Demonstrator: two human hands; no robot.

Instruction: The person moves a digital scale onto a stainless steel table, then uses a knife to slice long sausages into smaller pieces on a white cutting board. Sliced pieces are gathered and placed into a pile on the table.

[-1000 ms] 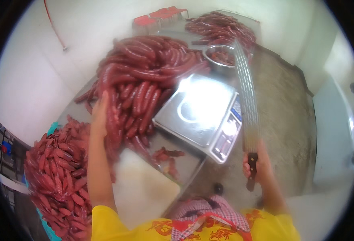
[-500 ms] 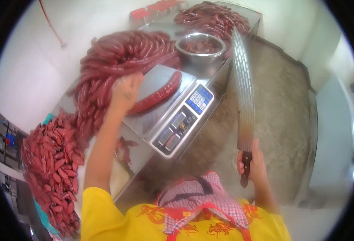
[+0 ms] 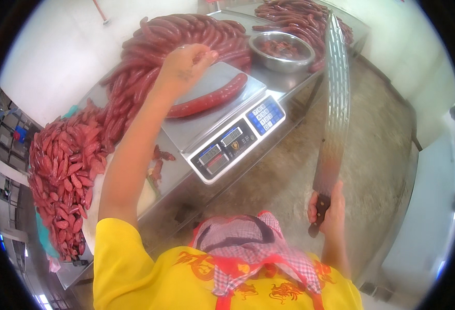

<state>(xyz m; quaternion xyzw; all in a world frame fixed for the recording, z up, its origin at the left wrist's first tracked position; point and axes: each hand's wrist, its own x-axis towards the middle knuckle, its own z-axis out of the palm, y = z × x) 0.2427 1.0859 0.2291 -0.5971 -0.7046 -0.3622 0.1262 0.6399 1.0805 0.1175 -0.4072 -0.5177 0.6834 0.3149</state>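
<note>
My right hand [image 3: 331, 209] grips a long, broad knife [image 3: 336, 98] by its dark wooden handle, blade pointing up and away over the floor. My left hand [image 3: 187, 70] reaches across the table above the near part of a big heap of dark red sausages [image 3: 181, 33]. Its fingers are curled together; whatever they hold, if anything, is hidden. Below that hand, one thick sausage [image 3: 212, 101] lies slantwise across the platter of a digital scale [image 3: 232, 142], its lower left end behind my wrist.
Beside the scale stands a metal bowl [image 3: 281, 51] holding red scraps. More thin sausages [image 3: 300, 18] lie behind it. At left is a mound of small red pieces [image 3: 65, 178]. A pale board [image 3: 147, 199] and scraps lie by my forearm, along the metal table [image 3: 289, 82].
My left hand has risen slightly off the scale's left side, its fingers still curled. The knife remains in my right hand. The view has shifted a little.
</note>
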